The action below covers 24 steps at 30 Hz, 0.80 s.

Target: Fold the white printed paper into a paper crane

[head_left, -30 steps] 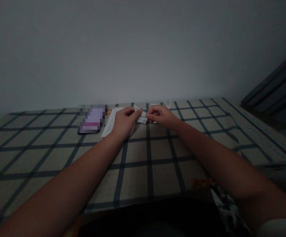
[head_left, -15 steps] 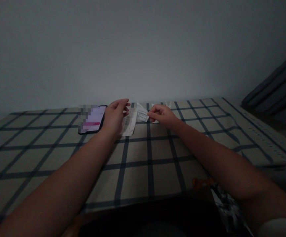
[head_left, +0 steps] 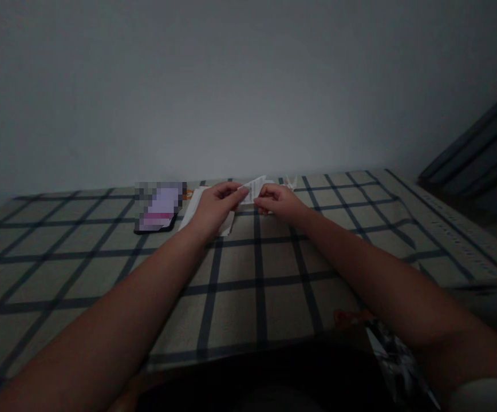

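Observation:
Both my hands meet at the far side of the checked tablecloth [head_left: 257, 286]. My left hand [head_left: 214, 207] and my right hand [head_left: 279, 201] each pinch an end of a small white slip of paper [head_left: 253, 188], which is lifted just above the cloth. Under and beside my left hand lies a larger white sheet [head_left: 193, 209]. A phone [head_left: 159, 207] with a lit screen rests flat to the left of that sheet.
A plain wall rises right behind the table's far edge. A small pale object [head_left: 290, 182] lies near that edge, behind my right hand. Dark slanted boards [head_left: 480, 154] stand at the right. A patterned item [head_left: 394, 366] sits at the near edge by my right arm.
My left hand, which had opened and reached toward the phone half a second ago, has come back and pinched the slip again. The slip now tilts upward between both hands.

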Each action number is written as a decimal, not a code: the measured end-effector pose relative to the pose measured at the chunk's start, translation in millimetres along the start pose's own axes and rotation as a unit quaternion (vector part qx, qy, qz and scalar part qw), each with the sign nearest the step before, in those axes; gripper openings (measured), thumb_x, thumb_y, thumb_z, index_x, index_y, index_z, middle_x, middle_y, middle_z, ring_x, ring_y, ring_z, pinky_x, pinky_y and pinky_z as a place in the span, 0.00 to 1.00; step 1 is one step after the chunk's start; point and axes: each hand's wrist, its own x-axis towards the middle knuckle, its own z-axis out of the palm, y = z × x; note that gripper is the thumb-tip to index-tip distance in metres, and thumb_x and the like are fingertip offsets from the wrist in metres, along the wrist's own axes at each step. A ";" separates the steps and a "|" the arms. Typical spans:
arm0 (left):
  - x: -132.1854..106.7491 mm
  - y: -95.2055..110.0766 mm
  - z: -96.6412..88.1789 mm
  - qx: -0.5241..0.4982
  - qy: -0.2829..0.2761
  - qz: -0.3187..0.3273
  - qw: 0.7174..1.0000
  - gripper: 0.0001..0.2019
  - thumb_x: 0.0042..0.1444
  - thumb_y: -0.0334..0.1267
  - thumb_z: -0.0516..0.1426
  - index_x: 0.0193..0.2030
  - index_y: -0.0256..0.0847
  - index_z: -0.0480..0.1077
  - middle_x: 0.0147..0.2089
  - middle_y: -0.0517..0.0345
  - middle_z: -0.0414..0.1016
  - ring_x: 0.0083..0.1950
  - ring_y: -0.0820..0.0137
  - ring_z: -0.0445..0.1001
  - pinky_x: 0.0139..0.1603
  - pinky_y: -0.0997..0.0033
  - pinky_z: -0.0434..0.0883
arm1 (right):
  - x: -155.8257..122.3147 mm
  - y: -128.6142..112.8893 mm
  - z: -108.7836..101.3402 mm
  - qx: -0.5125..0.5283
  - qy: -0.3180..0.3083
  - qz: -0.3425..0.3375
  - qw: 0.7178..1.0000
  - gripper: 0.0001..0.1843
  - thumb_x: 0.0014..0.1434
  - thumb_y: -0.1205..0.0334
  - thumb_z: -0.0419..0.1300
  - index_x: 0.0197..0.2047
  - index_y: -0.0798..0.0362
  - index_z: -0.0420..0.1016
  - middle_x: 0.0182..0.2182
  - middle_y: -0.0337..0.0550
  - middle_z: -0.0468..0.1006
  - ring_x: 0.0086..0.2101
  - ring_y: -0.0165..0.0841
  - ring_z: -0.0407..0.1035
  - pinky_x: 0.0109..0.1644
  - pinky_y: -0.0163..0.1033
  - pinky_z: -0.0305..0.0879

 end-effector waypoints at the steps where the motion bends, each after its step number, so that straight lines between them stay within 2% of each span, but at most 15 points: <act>1: -0.3 0.1 0.2 -0.006 -0.007 -0.004 1.000 0.16 0.48 0.51 0.66 0.36 0.41 0.79 0.31 0.59 0.76 0.28 0.73 0.68 0.31 0.74 0.66 | 0.1 -0.1 0.1 0.003 0.008 -0.004 1.000 0.11 0.54 0.56 0.63 0.30 0.54 0.68 0.23 0.35 0.71 0.25 0.26 0.66 0.30 0.33 0.64; 4: -1.7 1.2 0.7 0.009 -0.005 0.006 1.000 0.16 0.53 0.52 0.63 0.36 0.40 0.78 0.29 0.58 0.75 0.30 0.72 0.70 0.33 0.72 0.67 | 1.8 1.9 -0.7 0.009 0.027 -0.012 1.000 0.13 0.55 0.54 0.64 0.32 0.54 0.69 0.25 0.36 0.71 0.26 0.26 0.66 0.31 0.34 0.66; 6: -2.0 1.8 0.0 0.062 0.021 0.040 0.997 0.16 0.55 0.51 0.61 0.38 0.39 0.79 0.30 0.57 0.77 0.31 0.71 0.71 0.34 0.72 0.68 | 3.6 5.1 -1.6 0.004 0.023 -0.007 1.000 0.13 0.55 0.53 0.63 0.34 0.55 0.71 0.27 0.38 0.73 0.27 0.26 0.66 0.32 0.34 0.66; 9: -2.2 1.3 -2.1 0.164 0.054 0.102 0.980 0.14 0.57 0.48 0.59 0.40 0.40 0.79 0.36 0.54 0.80 0.37 0.68 0.75 0.38 0.70 0.69 | 5.4 9.8 -2.8 0.000 0.085 -0.015 0.996 0.18 0.56 0.52 0.63 0.47 0.53 0.71 0.35 0.42 0.75 0.31 0.28 0.69 0.33 0.34 0.67; 11: -2.9 0.5 -3.4 0.207 0.061 0.131 0.968 0.14 0.58 0.47 0.59 0.40 0.40 0.79 0.38 0.53 0.81 0.39 0.67 0.75 0.39 0.71 0.69 | 5.3 10.7 -4.0 -0.014 0.138 -0.046 0.989 0.25 0.56 0.52 0.64 0.55 0.51 0.68 0.44 0.45 0.75 0.38 0.31 0.71 0.37 0.35 0.69; 12: -3.5 0.1 -3.9 0.221 0.057 0.139 0.964 0.14 0.58 0.47 0.58 0.39 0.40 0.79 0.38 0.54 0.81 0.39 0.67 0.75 0.38 0.71 0.69 | 4.9 10.3 -4.7 -0.030 0.145 -0.064 0.987 0.27 0.56 0.52 0.64 0.57 0.49 0.68 0.47 0.46 0.75 0.41 0.32 0.71 0.41 0.37 0.70; 14: -4.9 -0.2 -4.5 0.244 0.040 0.156 0.956 0.13 0.59 0.46 0.58 0.38 0.40 0.79 0.36 0.54 0.81 0.37 0.68 0.75 0.36 0.72 0.68 | 3.6 8.2 -6.1 -0.071 0.112 -0.086 0.987 0.24 0.56 0.51 0.65 0.54 0.50 0.73 0.48 0.47 0.76 0.46 0.35 0.71 0.47 0.39 0.69; 16: -6.4 -0.1 -4.6 0.262 0.022 0.172 0.949 0.13 0.59 0.46 0.58 0.38 0.40 0.79 0.35 0.54 0.80 0.35 0.68 0.74 0.35 0.71 0.68 | 2.2 5.5 -7.0 -0.108 0.095 -0.094 0.985 0.17 0.58 0.50 0.63 0.46 0.52 0.78 0.44 0.47 0.79 0.45 0.35 0.72 0.47 0.41 0.68; 19: -8.1 1.1 -4.0 0.275 0.007 0.183 0.944 0.13 0.59 0.47 0.58 0.39 0.40 0.79 0.36 0.54 0.80 0.34 0.68 0.74 0.36 0.70 0.68 | 0.9 2.5 -7.2 -0.154 0.090 -0.099 0.979 0.14 0.59 0.51 0.62 0.38 0.53 0.79 0.38 0.45 0.80 0.40 0.34 0.72 0.44 0.40 0.67; 24: -10.6 5.0 -1.1 0.270 -0.007 0.177 0.946 0.13 0.59 0.46 0.58 0.40 0.41 0.79 0.36 0.54 0.80 0.33 0.69 0.74 0.37 0.70 0.68 | -1.1 0.4 -5.9 -0.196 0.079 -0.105 0.972 0.12 0.57 0.53 0.63 0.35 0.54 0.78 0.33 0.43 0.79 0.36 0.32 0.70 0.39 0.36 0.63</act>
